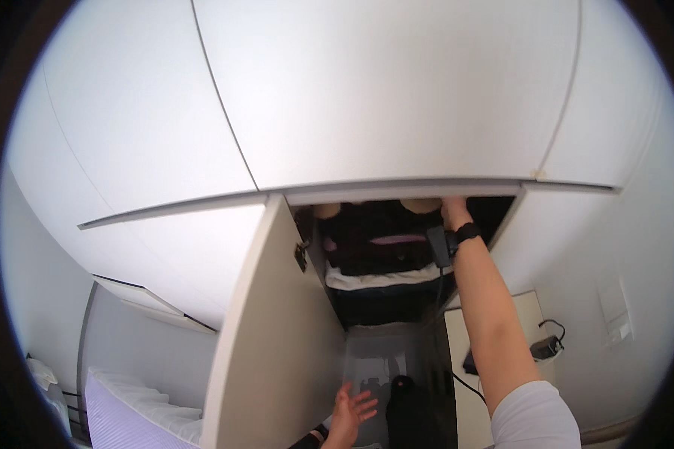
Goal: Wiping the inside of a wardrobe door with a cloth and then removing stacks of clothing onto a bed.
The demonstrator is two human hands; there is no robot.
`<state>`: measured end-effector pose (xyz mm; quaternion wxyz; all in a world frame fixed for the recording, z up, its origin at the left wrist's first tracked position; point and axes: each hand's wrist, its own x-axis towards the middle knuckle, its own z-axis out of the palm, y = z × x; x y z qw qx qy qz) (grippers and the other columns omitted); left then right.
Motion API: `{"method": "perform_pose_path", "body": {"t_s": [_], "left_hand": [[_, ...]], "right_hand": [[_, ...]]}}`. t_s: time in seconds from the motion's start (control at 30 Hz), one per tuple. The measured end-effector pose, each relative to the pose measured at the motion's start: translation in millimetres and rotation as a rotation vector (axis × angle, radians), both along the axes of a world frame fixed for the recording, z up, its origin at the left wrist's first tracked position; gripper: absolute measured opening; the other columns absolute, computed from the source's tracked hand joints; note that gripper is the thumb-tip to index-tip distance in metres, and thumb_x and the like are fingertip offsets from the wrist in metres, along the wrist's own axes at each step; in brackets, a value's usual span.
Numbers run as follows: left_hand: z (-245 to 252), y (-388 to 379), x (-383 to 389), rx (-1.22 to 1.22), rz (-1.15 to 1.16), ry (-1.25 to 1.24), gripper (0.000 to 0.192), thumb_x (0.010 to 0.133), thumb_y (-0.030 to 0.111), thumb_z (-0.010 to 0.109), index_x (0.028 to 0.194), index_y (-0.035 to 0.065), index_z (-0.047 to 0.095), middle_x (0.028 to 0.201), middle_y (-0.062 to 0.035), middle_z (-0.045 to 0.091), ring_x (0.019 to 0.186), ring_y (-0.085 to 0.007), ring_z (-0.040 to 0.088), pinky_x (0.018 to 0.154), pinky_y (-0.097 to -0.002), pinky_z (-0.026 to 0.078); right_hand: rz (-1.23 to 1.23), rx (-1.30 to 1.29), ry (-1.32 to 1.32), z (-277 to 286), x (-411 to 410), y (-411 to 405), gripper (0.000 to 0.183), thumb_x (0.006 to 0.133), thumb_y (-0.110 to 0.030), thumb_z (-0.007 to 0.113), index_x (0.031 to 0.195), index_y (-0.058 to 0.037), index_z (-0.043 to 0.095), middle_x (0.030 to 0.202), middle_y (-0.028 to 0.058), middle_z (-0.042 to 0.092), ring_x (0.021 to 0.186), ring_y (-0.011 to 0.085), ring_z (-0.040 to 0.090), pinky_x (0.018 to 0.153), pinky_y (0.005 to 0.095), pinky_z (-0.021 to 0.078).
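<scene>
My right arm reaches into an open white cabinet, and my right hand (456, 210) is at the top of the opening beside a pale rounded item (421, 206). Its fingers are largely hidden, so any hold on something cannot be made out. A dark band (467, 232) with a small black box (439, 247) and a cable is on that wrist. Below it lies a stack of folded dark cloth (387, 255) with a white folded cloth (385, 278) in it. Low down, by the open cabinet door (275, 348), my left hand (353, 414) has its fingers apart and holds nothing.
Tall white cabinet doors (393, 95) rise above the opening. A metal hinge (301, 256) projects from the open door. At right, a pale surface (455, 359) bears a black device (546, 348) with a cord. A lavender bedspread (118, 412) shows at lower left.
</scene>
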<state>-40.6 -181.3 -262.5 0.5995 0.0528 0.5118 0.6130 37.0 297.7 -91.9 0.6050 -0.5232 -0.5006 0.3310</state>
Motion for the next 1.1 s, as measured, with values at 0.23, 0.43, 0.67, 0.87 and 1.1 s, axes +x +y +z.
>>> {"method": "perform_pose_path", "body": {"t_s": [0.23,0.43,0.67,0.87,1.1], "left_hand": [[20,-14,5,-0.019,-0.013,-0.014,0.066,0.093,0.053,0.039,0.133,0.0004,0.039,0.127,-0.0205,0.049,0.114,-0.0318,0.052,0.092,-0.0429,0.045],[46,-43,25,0.072,-0.026,0.146,0.062,0.097,0.052,0.032,0.126,-0.0022,0.045,0.120,-0.0186,0.053,0.109,-0.0286,0.055,0.087,-0.0409,0.048],[88,-87,66,0.310,-0.051,0.085,0.073,0.092,0.039,0.054,0.145,0.0134,0.011,0.139,-0.0198,0.033,0.119,-0.0329,0.046,0.091,-0.0446,0.045],[45,-99,70,0.479,0.049,1.085,0.077,0.077,0.020,0.074,0.137,0.0031,0.030,0.131,-0.0137,0.045,0.119,-0.0254,0.046,0.096,-0.0365,0.043],[84,-220,69,0.477,0.212,1.513,0.041,0.087,0.016,0.064,0.123,0.0012,0.051,0.117,-0.0097,0.057,0.105,-0.0211,0.056,0.088,-0.0350,0.049]], "right_hand": [[0.138,-0.017,-0.007,-23,-2,13,0.062,0.089,-0.027,0.059,0.138,-0.0027,0.030,0.141,0.0127,0.035,0.126,0.0261,0.036,0.103,0.0349,0.0316],[0.364,0.079,0.733,-60,57,-128,0.055,0.087,-0.002,0.058,0.137,-0.0056,0.033,0.136,0.0078,0.041,0.122,0.0239,0.041,0.103,0.0364,0.0355],[0.645,-0.135,1.041,-46,125,-323,0.049,0.090,-0.007,0.055,0.135,-0.0067,0.036,0.134,0.0096,0.044,0.123,0.0257,0.044,0.101,0.0423,0.0398],[1.302,-0.071,1.085,18,138,-478,0.048,0.090,-0.009,0.058,0.134,-0.0059,0.038,0.133,0.0099,0.046,0.121,0.0213,0.047,0.100,0.0391,0.0438],[1.678,-0.322,0.704,89,165,-565,0.054,0.090,-0.011,0.058,0.138,-0.0068,0.033,0.137,0.0079,0.042,0.124,0.0194,0.044,0.102,0.0379,0.0404]]}}
